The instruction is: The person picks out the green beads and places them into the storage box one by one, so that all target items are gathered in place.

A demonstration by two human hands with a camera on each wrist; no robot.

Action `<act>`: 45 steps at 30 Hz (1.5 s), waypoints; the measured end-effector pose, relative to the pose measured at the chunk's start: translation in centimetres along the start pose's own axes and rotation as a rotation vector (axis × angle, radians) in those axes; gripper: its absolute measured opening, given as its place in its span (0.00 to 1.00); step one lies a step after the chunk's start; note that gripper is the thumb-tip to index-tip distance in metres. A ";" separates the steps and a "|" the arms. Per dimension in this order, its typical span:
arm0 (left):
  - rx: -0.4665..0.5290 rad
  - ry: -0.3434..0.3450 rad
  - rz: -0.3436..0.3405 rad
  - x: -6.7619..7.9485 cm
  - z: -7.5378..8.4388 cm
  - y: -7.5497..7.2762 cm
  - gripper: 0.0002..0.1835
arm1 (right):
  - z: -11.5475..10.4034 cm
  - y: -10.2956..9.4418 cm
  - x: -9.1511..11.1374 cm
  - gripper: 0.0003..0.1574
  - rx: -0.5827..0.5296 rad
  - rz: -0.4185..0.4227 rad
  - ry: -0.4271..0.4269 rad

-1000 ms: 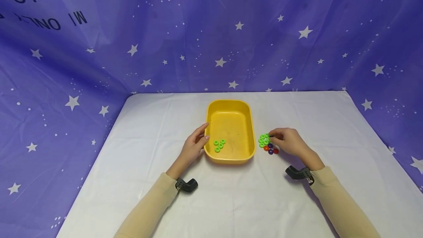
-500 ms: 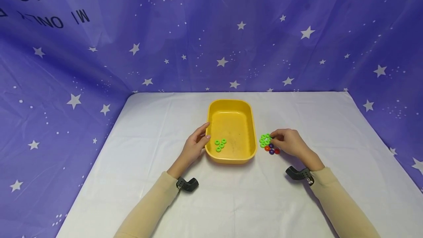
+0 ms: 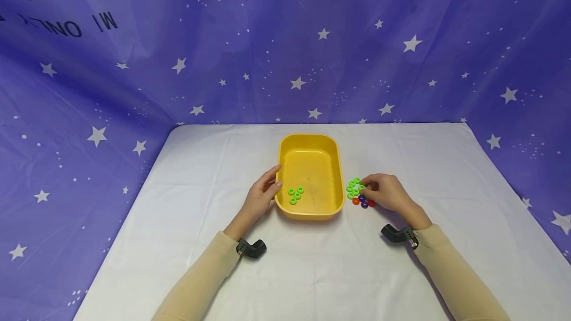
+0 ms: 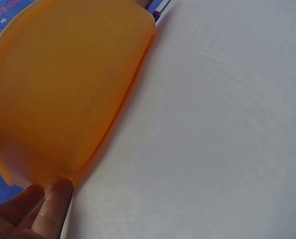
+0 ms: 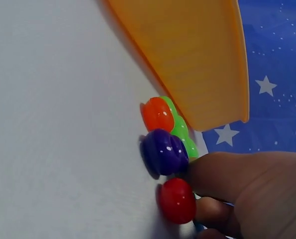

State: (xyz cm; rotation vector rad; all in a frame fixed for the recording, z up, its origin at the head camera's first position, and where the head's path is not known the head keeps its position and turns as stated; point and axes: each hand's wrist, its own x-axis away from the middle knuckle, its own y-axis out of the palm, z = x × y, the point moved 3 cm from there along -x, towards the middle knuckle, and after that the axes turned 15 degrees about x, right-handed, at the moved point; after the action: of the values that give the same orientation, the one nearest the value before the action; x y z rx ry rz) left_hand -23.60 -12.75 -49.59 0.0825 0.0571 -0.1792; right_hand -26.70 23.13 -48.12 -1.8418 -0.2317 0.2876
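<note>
Right of the tray point(image 3: 312, 172), the right hand point(image 3: 387, 193), fingers bent, touches the bead pile point(image 3: 355, 192), grip unclear. The left hand point(image 3: 257, 198), fingers relaxed, touches the tray. Its tally stands unchanged this past second: four green beads point(image 3: 293, 201).

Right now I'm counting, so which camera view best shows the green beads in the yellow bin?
The head view: it looks down into the yellow bin, where four green beads lie uncovered. Both wrist views show the bin only from outside, hiding them; green beads beside it in the right wrist view are others.
</note>
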 end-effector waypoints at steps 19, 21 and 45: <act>-0.021 -0.011 0.008 0.1 -0.2 0.1 0.29 | -0.1 -0.3 0.1 0.16 -0.017 -0.043 0.021; -0.017 -0.010 0.005 0.1 -0.2 0.1 0.29 | -0.1 -0.3 0.2 0.16 -0.021 -0.048 0.025; 0.000 -0.001 -0.002 0.0 -0.2 0.0 0.28 | -0.7 -1.5 0.1 0.19 -0.026 -0.077 0.035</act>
State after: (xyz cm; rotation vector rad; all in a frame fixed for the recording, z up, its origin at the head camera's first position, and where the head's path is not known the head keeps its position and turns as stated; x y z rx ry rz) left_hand -23.60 -12.71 -49.79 0.0823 0.0559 -0.1813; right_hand -26.42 22.92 -46.52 -1.8574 -0.2830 0.1991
